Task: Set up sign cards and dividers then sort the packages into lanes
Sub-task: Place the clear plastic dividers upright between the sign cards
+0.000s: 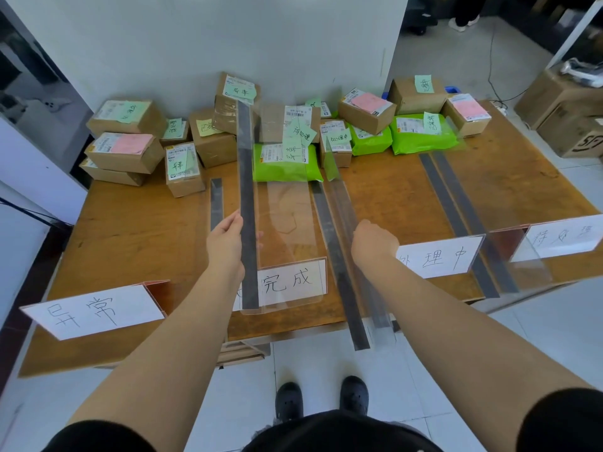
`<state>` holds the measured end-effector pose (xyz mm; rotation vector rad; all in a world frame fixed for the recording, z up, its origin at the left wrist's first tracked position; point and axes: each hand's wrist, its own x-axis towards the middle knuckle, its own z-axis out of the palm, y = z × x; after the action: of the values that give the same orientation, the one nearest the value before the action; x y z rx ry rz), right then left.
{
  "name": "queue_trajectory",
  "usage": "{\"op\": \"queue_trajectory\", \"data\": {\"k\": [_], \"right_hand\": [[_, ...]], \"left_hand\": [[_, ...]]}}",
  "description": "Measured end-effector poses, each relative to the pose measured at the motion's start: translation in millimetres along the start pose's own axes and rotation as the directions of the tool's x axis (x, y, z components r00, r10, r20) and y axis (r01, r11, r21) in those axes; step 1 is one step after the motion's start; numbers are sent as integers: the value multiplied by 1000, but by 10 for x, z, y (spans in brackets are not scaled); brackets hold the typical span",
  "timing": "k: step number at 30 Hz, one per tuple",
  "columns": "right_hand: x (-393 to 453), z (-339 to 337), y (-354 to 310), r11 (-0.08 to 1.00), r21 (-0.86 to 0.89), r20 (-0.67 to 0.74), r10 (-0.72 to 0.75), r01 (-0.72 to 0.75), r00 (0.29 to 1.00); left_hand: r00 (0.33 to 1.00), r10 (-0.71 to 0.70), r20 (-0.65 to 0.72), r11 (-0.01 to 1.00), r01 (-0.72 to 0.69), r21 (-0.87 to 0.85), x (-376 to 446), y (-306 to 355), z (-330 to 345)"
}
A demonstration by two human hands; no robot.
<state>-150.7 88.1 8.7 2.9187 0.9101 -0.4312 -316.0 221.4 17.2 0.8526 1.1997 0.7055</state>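
A clear acrylic divider (280, 220) with a dark grey strip along one long side is held above the middle of the tabletop (130, 236), tilted, its far end reaching over the packages and its near end over the front edge. It is gripped by the left hand (226, 239), whose fingers are curled round the strip side. A second clear divider (346, 243) with the same dark strip stands across the tabletop just to the right, its near end jutting past the front edge; the right hand (372, 243) is closed on its upper edge. A third divider (470, 220) stands further right, and a short dark strip (216, 203) lies left of centre.

Four white sign cards with handwritten characters are lined along the front edge: one at the left corner (94, 309), one in the middle (290, 282) behind the held divider, one right of centre (440, 261) and one near the right corner (558, 238).

Along the back edge, brown cardboard boxes (127, 117) and green mailer bags (285, 163) are crowded together, most bearing green or pink notes. Bare wood is left between the packages and the cards.

The tabletop is brown wood, set against a pale wall. White floor tiles (319, 360) and more cartons (561, 102) at the right are visible.
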Motion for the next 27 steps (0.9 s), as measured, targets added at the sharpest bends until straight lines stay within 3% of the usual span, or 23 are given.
{"op": "queue_trajectory", "data": {"k": [15,17,19,21,22,24,27], "right_hand": [[237,54,-14,998,59,29,-27,26,999],[251,21,-2,994,57,-64,-87,91,994],[254,-79,-22,962,91,-234,-231,258,944],[207,-262,-120,835,337,-345,-319,434,882],[167,-372,-195,711,528,-343,-322,464,883],[79,-578,-372,428,832,-214,-339,353,916],[-21,-731,-630,265,949,-35,-453,172,891]], "left_hand": [[999,-2,-49,1000,1,-1,-78,-5,122],[999,10,-43,1000,-9,6,-107,-7,130],[999,14,-47,1000,-15,-6,-137,-7,132],[998,21,-61,999,-23,-35,-191,12,131],[997,27,-68,998,-30,-49,-225,27,130],[996,24,-87,996,-32,-86,-300,70,131],[992,22,-121,992,-36,-119,-390,116,87]]}}
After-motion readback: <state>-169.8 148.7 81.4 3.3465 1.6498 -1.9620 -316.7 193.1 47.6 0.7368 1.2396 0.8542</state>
